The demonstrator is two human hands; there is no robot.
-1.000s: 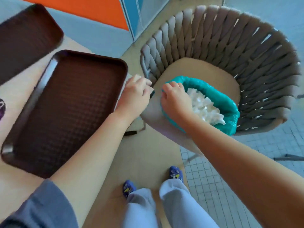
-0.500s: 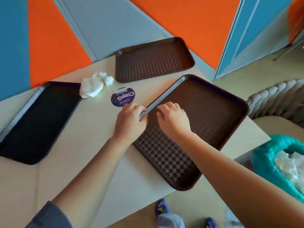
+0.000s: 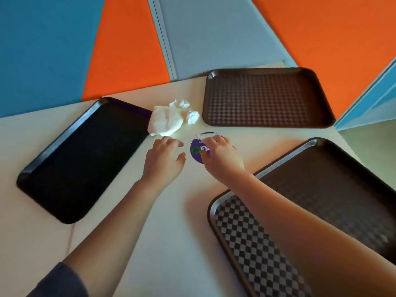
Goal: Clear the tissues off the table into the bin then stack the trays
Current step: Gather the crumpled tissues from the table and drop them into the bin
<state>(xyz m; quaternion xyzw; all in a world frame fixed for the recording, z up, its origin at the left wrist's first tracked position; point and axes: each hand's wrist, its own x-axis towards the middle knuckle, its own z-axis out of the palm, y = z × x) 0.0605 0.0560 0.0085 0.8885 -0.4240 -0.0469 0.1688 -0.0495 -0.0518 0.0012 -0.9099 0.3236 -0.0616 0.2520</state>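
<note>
White crumpled tissues [image 3: 169, 120] lie on the pale table [image 3: 175, 228] between two trays. My left hand [image 3: 164, 159] hovers just below them, fingers spread, holding nothing. My right hand [image 3: 218, 156] rests over a round purple sticker [image 3: 196, 152] with its fingers loosely spread and nothing in them. A black tray [image 3: 79, 159] lies at the left. One brown tray [image 3: 265, 97] sits at the back right, and another brown tray [image 3: 321, 211] lies at the near right under my right forearm. The bin is out of view.
Orange, blue and grey wall panels [image 3: 120, 46] rise right behind the table's far edge. A blue door frame [image 3: 368, 103] stands at the far right, past the table's corner.
My view swung from the chair with the teal bin to the table. Both hands left the near brown tray's rim and moved forward toward the tissues and the sticker.
</note>
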